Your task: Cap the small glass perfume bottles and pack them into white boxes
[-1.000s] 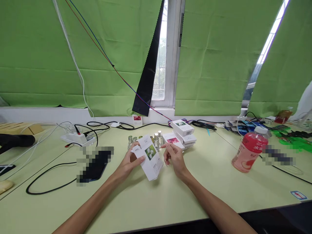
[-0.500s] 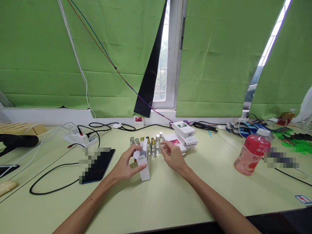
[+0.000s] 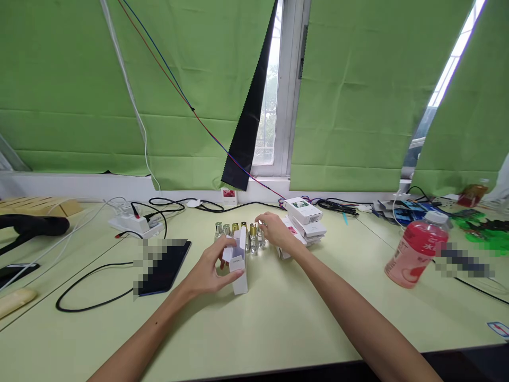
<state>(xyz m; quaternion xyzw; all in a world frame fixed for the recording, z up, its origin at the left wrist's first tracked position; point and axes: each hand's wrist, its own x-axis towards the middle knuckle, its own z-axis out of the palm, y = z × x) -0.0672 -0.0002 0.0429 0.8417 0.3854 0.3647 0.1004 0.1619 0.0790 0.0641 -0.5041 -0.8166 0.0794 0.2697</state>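
An open white box (image 3: 239, 278) stands upright on the table, its top flaps raised, with my left hand (image 3: 212, 268) closed around it. Behind the box several small glass bottles (image 3: 253, 241) with gold and silver caps stand in a cluster. My right hand (image 3: 274, 232) reaches over the right end of the cluster, its fingertips together at the top of a bottle; whether they grip it is hard to make out. Beside that hand on the right lie stacked white boxes (image 3: 304, 212), partly hidden by it.
A pink drink bottle (image 3: 415, 252) stands at the right. On the left are a dark tablet (image 3: 169, 268) with a black cable, a white power strip (image 3: 137, 223) and a black object (image 3: 35, 226). Cables run along the wall.
My right hand has moved forward and slightly left, onto the bottles at the cluster's right end. My left hand still holds the white box. The view has shifted slightly.
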